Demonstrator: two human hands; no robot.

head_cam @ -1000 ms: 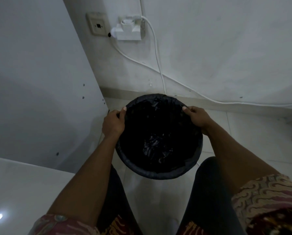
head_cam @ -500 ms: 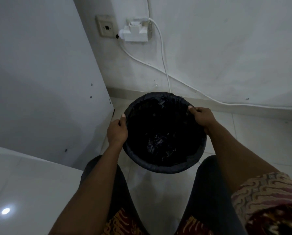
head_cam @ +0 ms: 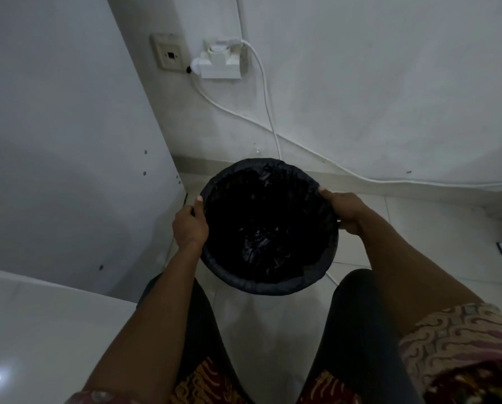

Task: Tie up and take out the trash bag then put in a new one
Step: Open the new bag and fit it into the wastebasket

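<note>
A round dark trash bin (head_cam: 276, 287) stands on the floor between my knees, lined with a black trash bag (head_cam: 261, 228) folded over its rim. Crumpled black plastic lies at the bottom. My left hand (head_cam: 190, 225) grips the bag's edge at the rim's left side, thumb up along the rim. My right hand (head_cam: 346, 209) grips the bag's edge at the right side of the rim, fingers curled over it.
A white cabinet panel (head_cam: 69, 141) stands close on the left. The white wall behind carries a socket plate (head_cam: 169, 55) and a white plug adapter (head_cam: 220, 64), with white cables (head_cam: 268, 112) trailing down behind the bin and along the floor.
The view has shifted slightly; both hands stay on the rim. My left hand has slid a little toward me along the left edge.
</note>
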